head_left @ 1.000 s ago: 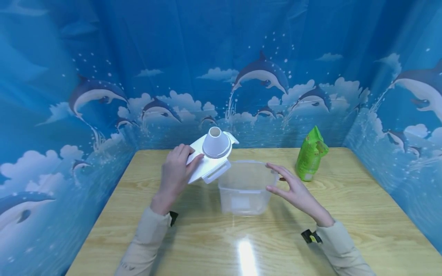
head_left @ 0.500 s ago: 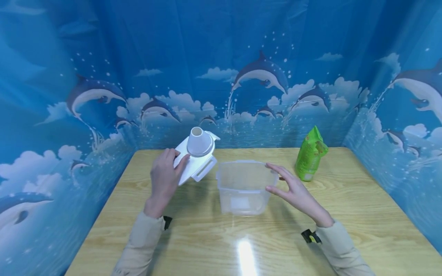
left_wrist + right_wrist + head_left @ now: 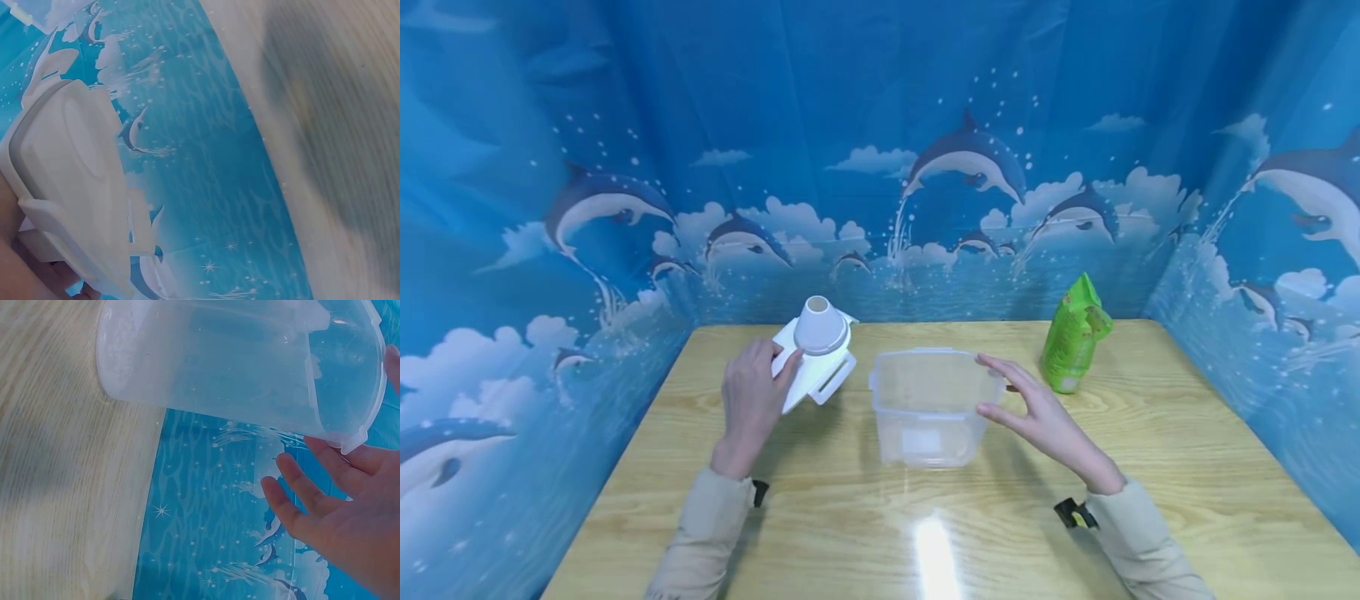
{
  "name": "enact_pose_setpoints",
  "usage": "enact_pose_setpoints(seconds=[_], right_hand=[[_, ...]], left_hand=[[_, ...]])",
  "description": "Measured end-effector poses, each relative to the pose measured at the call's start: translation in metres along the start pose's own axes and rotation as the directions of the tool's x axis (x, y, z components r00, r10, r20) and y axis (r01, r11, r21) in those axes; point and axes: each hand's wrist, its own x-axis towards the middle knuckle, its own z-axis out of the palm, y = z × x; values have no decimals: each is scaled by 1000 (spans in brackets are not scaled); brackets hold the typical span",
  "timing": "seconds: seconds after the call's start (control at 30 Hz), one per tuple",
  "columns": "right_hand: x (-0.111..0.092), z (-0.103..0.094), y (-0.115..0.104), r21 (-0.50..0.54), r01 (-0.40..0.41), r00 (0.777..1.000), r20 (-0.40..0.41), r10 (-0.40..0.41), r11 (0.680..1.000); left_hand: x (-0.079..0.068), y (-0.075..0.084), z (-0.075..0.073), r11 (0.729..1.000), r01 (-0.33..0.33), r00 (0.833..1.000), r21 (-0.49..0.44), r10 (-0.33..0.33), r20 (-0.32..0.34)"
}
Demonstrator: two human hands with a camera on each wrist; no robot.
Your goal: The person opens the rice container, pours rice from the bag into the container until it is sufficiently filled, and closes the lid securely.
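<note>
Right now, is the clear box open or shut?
Open: the clear box is uncovered, and the left hand holds the white lid apart from it.

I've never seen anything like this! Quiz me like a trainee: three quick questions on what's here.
1. True or false: the white plastic lid with a raised cone is fastened onto the clear plastic tub.
2. Choose: in the head view, the crumpled green bag stands A) left of, B) inside, C) right of the tub.
3. Fill in: the hand nearest the tub's rim is the ____.

Key: 1. False; the left hand holds it apart. 2. C. 3. Right hand.
</note>
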Motion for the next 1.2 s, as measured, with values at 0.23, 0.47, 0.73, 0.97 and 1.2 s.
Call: enact_pose_setpoints(seconds=[0.23, 0.47, 0.73, 0.97, 1.2], right_hand=[[0, 0, -1, -4, -5, 1000, 1, 5, 1000], [0, 0, 0, -7, -10, 1000, 2, 10, 1000], [0, 0, -1, -10, -15, 1000, 3, 15, 1000], [0, 0, -1, -14, -20, 1000, 3, 20, 1000], [0, 0, 0, -8, -23, 1000, 5, 23, 1000]], left_hand=[[-5, -3, 5, 1000, 21, 1000, 5, -21, 22], [-9, -5, 9, 999, 35, 998, -5, -35, 43], [-13, -9, 14, 999, 52, 997, -3, -52, 57], [-18, -14, 20, 998, 66, 992, 13, -67, 104], [-20, -15, 23, 996, 89, 985, 22, -92, 146]])
